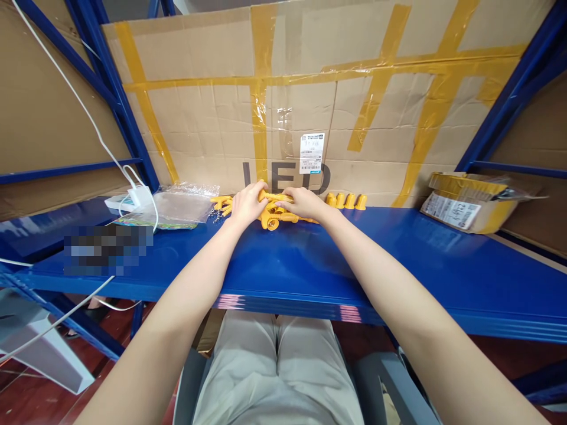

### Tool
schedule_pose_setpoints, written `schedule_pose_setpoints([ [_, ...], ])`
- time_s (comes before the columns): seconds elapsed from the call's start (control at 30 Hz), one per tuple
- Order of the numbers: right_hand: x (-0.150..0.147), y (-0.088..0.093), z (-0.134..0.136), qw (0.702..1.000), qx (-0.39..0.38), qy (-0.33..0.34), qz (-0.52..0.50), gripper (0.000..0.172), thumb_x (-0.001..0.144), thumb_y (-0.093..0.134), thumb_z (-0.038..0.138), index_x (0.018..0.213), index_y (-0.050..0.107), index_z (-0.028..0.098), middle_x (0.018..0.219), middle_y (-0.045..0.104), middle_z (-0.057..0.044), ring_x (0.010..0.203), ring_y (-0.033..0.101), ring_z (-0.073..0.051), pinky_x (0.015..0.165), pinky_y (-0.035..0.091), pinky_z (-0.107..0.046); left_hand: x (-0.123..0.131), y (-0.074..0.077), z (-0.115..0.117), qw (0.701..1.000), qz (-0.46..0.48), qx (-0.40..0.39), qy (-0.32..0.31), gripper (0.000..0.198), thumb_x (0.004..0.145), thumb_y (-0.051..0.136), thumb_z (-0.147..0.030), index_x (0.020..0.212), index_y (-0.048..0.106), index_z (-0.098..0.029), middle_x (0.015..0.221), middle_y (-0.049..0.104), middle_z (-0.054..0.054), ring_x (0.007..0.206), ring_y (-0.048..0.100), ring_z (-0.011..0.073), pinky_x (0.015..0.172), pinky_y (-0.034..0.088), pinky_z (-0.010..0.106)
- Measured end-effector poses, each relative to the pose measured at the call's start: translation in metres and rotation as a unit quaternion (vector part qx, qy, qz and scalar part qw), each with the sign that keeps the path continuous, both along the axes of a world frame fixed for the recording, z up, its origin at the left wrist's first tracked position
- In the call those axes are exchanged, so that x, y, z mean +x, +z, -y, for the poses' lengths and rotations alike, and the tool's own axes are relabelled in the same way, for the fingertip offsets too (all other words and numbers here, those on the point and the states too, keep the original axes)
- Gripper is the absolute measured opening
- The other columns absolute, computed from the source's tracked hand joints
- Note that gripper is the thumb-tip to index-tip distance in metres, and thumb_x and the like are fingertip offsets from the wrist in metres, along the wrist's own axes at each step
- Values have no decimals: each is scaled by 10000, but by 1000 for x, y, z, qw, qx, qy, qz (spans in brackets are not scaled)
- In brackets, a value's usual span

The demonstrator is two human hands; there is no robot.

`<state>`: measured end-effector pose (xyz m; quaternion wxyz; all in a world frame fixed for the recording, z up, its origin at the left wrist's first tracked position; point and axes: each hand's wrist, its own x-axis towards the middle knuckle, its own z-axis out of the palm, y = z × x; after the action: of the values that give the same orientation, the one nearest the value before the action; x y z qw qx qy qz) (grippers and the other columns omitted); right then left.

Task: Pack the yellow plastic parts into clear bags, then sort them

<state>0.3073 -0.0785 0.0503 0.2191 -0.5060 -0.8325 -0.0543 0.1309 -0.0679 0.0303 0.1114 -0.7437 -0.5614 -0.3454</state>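
Note:
Both my hands are in a pile of yellow plastic parts [271, 221] at the back of the blue shelf. My left hand [248, 204] has its fingers curled around a yellow part on the left side of the pile. From the other side my right hand [305, 203] closes its fingers on a yellow piece; the exact grip is partly hidden. Several yellow cup-shaped pieces [349, 201] stand in a row to the right of my right hand. Left of my left hand lie yellow branching parts [222, 203] and small shiny metal bits [216, 215].
A large taped cardboard box [208, 130] walls off the back. On the left are a clear plastic bag [186, 203], a white charger with cables [140, 196] and a blurred dark object [108, 245]. A small taped carton [469, 203] sits at the right. Blue posts frame both sides.

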Motion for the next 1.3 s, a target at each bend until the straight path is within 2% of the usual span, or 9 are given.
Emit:
schedule_pose_setpoints([
  [0.2,-4,-1,5,984,121,-27,124,312,949,459,371,1118,582,139,1078,675,-161,952,602,-272,760,307,-340,-1,1,-1,1000,25,-8,10,311,784,567,-245,1091,612,-266,1048,679,30,1013,620,244,838,451,310],
  [0.4,-5,-1,6,966,195,-34,166,286,948,446,315,1095,606,130,1018,665,-168,960,523,-291,816,255,-392,-3,-1,-13,992,114,-13,-53,242,684,614,-204,925,637,-214,844,682,-2,788,613,184,725,466,282],
  [0.5,-2,-4,0,959,225,-18,172,251,940,443,253,1079,622,146,990,666,-151,960,494,-288,842,260,-419,-2,-1,-14,977,179,-77,-89,190,625,638,-179,814,621,-188,668,615,-23,632,558,142,593,433,244],
  [0.6,-1,-7,-6,949,266,-4,169,262,928,401,155,1058,628,167,958,665,-128,960,477,-276,885,261,-446,1,0,-10,940,254,-188,-125,154,613,655,-190,747,581,-187,535,516,-55,455,433,88,453,320,210],
  [0.7,0,-8,-7,942,293,-4,163,331,910,335,67,1049,620,165,977,656,-123,977,478,-266,920,258,-455,4,2,-5,916,274,-257,-140,149,627,663,-228,725,556,-195,475,455,-72,373,312,62,407,225,212],
  [0.77,0,-7,-7,943,290,-11,161,342,898,326,48,1057,611,151,1004,648,-131,995,484,-268,936,258,-459,5,2,-4,927,257,-242,-129,158,633,670,-247,737,562,-199,476,454,-70,389,342,73,423,254,215],
  [0.93,5,-12,-10,958,229,6,175,264,913,409,160,1108,582,119,1067,634,-157,1028,496,-294,980,237,-508,1,0,-8,992,99,-76,-22,167,641,657,-250,798,621,-206,697,635,3,702,589,178,640,428,266],
  [1.07,5,-16,-12,962,203,11,183,275,908,405,149,1131,562,114,1078,630,-160,1029,505,-291,997,221,-524,-1,0,-8,997,38,-67,22,230,685,625,-288,905,645,-223,816,689,35,837,627,228,730,452,299],
  [1.3,10,-11,-18,953,279,-45,109,357,841,315,10,1050,563,161,1026,619,-134,971,510,-260,976,241,-482,-3,-2,-9,997,42,-57,27,236,722,624,-315,933,652,-213,867,699,46,870,632,233,755,458,304],
])
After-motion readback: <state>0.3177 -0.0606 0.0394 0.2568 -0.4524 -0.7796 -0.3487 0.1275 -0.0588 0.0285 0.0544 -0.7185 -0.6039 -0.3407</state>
